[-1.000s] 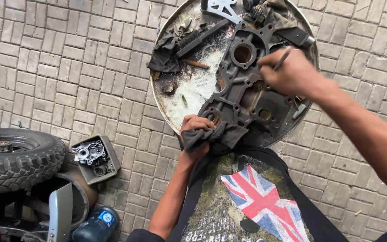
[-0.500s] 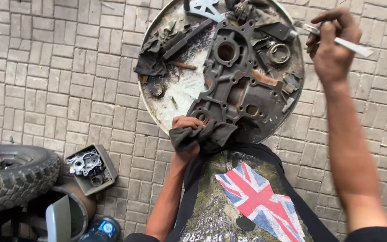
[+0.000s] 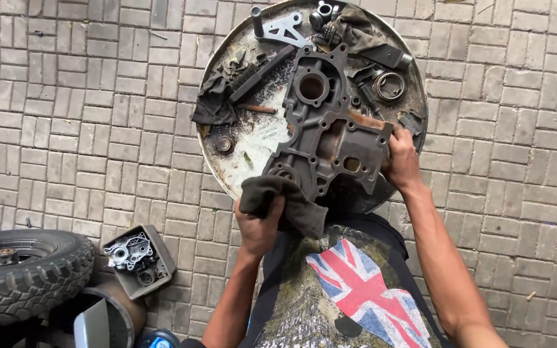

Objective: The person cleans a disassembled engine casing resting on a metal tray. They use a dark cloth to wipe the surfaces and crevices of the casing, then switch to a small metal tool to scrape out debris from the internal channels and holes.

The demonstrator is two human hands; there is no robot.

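Hands [image 3: 259,225] [image 3: 400,161] grip dark rag [image 3: 278,196] and grey engine casing [image 3: 330,135].

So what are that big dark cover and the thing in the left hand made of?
The engine cover looks like cast metal, probably aluminium: dull grey, ribbed, with bored holes and grime. The rag gripped by the left hand looks like soft dark cloth, folded and drooping. The right hand holds the cover's edge.

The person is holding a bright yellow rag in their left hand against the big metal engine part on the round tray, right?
Not quite: the rag in the left hand is dark grey, not bright yellow. The head view shows it pressed against the big metal engine part on the round tray.
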